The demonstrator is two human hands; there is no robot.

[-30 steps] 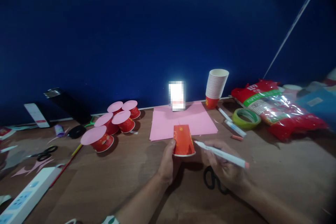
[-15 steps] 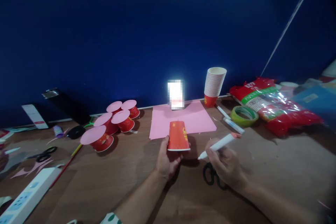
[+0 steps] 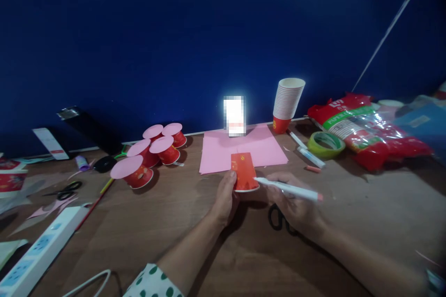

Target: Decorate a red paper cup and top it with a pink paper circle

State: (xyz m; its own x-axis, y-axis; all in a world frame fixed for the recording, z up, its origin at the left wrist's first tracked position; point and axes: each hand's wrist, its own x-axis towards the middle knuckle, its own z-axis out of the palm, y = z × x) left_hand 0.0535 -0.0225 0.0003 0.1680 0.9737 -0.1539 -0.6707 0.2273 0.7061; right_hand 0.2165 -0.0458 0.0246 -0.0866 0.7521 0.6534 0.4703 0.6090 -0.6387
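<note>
My left hand [image 3: 225,197] is closed round a red paper cup [image 3: 244,171] held upside down just above the wooden table [image 3: 174,241]. My right hand [image 3: 294,202] grips a white marker pen [image 3: 287,189]; its tip touches the cup's lower right side. A pink paper sheet [image 3: 244,151] lies flat right behind the cup. Black scissors [image 3: 277,218] lie on the table under my right hand, partly hidden by it.
Several upturned red cups with pink discs [image 3: 149,158] stand at the left. A stack of paper cups [image 3: 287,102], green tape roll [image 3: 325,144], two pens [image 3: 306,151] and a red plastic bag [image 3: 365,134] sit at the right. Scissors [image 3: 64,190] and a power strip [image 3: 38,253] lie far left.
The cup, raised and turned half a second ago, is back low near the table. The pen has swung down so its tip meets the cup's side.
</note>
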